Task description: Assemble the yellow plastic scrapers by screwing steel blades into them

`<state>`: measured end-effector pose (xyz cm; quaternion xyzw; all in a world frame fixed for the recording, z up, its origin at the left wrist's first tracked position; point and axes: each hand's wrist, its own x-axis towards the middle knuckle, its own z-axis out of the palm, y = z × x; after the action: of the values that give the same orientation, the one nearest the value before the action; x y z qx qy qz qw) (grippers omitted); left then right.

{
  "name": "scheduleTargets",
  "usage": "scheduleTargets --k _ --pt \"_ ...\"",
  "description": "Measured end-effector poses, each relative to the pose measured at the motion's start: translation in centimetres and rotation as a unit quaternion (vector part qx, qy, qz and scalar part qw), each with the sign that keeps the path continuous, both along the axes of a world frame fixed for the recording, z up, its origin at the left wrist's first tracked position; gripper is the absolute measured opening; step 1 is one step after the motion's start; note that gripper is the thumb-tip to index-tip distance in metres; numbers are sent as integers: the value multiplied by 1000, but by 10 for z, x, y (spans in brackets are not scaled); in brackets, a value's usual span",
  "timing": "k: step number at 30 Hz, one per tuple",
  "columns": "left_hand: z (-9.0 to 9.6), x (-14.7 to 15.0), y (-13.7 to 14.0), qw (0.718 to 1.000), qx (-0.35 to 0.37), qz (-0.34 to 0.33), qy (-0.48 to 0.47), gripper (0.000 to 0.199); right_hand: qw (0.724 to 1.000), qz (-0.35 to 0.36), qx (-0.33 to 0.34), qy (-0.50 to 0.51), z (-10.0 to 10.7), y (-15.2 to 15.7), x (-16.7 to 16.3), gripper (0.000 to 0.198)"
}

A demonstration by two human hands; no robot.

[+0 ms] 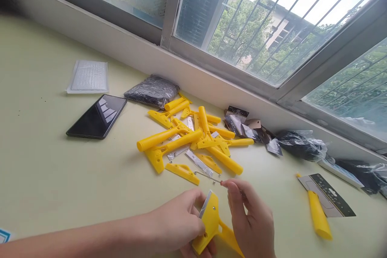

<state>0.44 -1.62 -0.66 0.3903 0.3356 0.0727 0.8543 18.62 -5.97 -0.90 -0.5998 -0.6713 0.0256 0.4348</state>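
My left hand [181, 217] is closed round the head of a yellow scraper [211, 219], which has a pale blade along one edge and a screw in its face. In my right hand [250, 217] is a thin screwdriver [208, 176], pinched between thumb and fingers. Its shaft points left, and a small screw [195, 173] is at or by the tip; I cannot tell if they touch. The scraper's handle runs down beside my right palm. Just beyond the hands lie a loose yellow clamp plate [182, 173] and a wrapped blade [198, 162].
Several yellow scraper parts [184, 141] are heaped mid-table. To the left lie a phone [96, 117], a clear plastic packet [88, 76] and a black wrapped bundle [152, 90]. On the right, a yellow handle [319, 214] rests on a card [328, 195]. Dark packets [302, 143] line the window wall.
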Motion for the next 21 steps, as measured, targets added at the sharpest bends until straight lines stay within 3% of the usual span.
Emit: scheduleTargets --k 8,14,18,21 --pt "-10 -1 0 1000 11 -8 -11 48 999 17 -20 24 4 4 -1 19" --pt "-12 0 -4 997 40 5 -62 37 973 -46 24 225 16 -4 11 23" --pt "-3 -6 -6 985 162 -16 -54 16 912 -82 50 398 36 -19 36 25" --pt "0 -14 -4 942 330 -58 -31 13 876 -116 16 467 41 -37 63 24"
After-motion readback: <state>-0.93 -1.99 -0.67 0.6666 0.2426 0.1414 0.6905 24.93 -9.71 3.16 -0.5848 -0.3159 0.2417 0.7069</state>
